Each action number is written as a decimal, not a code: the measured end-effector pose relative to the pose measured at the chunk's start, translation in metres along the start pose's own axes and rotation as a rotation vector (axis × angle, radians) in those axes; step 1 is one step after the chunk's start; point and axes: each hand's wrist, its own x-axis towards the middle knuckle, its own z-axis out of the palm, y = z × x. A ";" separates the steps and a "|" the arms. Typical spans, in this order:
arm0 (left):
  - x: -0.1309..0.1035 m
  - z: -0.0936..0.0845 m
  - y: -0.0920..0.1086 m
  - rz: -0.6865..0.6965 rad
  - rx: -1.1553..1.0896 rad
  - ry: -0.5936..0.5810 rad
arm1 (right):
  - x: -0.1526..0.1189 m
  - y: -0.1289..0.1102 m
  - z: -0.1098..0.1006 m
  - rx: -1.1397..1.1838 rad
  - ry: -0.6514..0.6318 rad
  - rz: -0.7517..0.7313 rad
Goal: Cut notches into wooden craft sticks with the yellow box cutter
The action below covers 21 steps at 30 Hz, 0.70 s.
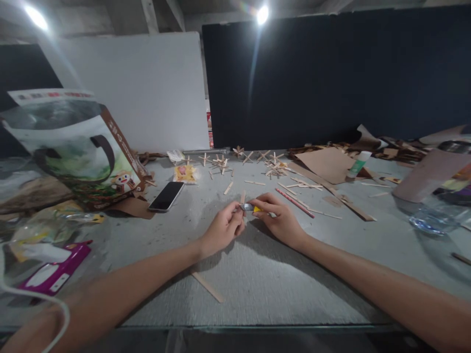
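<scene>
Near the middle of the grey table (257, 279), my left hand (225, 226) is closed on a small wooden stick (243, 197), whose upper end sticks up past the fingers. My right hand (276, 218) grips a yellow cutter (256, 209) with a metal front part. That metal part reaches to the left fingertips and touches or nearly touches the stick; the exact contact is too small to tell. One flat wooden stick (208, 287) lies below my left wrist. Beyond the hands are several small crossed-stick pieces (276, 167).
A black phone (167, 196) and a large printed bag (84, 152) are at the left, with a purple item (55, 269). To the right lie a red pencil (295, 203), cardboard (324, 164), a glue stick (359, 163) and a pinkish cup (429, 175).
</scene>
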 end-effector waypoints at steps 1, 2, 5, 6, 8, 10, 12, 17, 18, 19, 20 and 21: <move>0.000 0.000 0.000 0.002 0.004 0.001 | 0.000 0.000 0.000 -0.022 0.015 -0.007; -0.001 0.001 0.001 0.005 0.004 0.001 | 0.000 -0.001 0.000 -0.041 0.027 -0.015; 0.000 0.001 0.000 0.000 -0.006 0.011 | -0.001 -0.001 -0.001 -0.089 0.049 -0.040; 0.000 0.001 -0.001 -0.005 -0.010 0.017 | -0.001 -0.001 -0.001 -0.107 0.058 -0.048; 0.000 0.001 -0.001 -0.009 -0.014 0.022 | -0.001 -0.001 -0.001 -0.147 0.081 -0.068; 0.000 0.000 -0.002 -0.005 -0.014 0.024 | -0.002 -0.002 -0.001 -0.182 0.101 -0.090; 0.000 -0.001 -0.002 -0.005 -0.012 0.028 | -0.002 -0.003 -0.001 -0.206 0.115 -0.110; -0.001 -0.002 -0.005 -0.011 0.016 0.053 | -0.002 -0.004 -0.001 -0.235 0.111 -0.130; -0.001 -0.002 -0.006 -0.007 0.025 0.057 | -0.002 -0.004 -0.002 -0.234 0.110 -0.138; -0.001 -0.002 -0.006 -0.002 0.033 0.060 | -0.002 -0.005 -0.002 -0.234 0.108 -0.146; -0.001 -0.002 -0.006 0.004 0.039 0.062 | -0.002 -0.005 -0.002 -0.233 0.105 -0.152; -0.001 -0.002 -0.005 0.010 0.043 0.064 | -0.001 -0.005 -0.002 -0.231 0.101 -0.154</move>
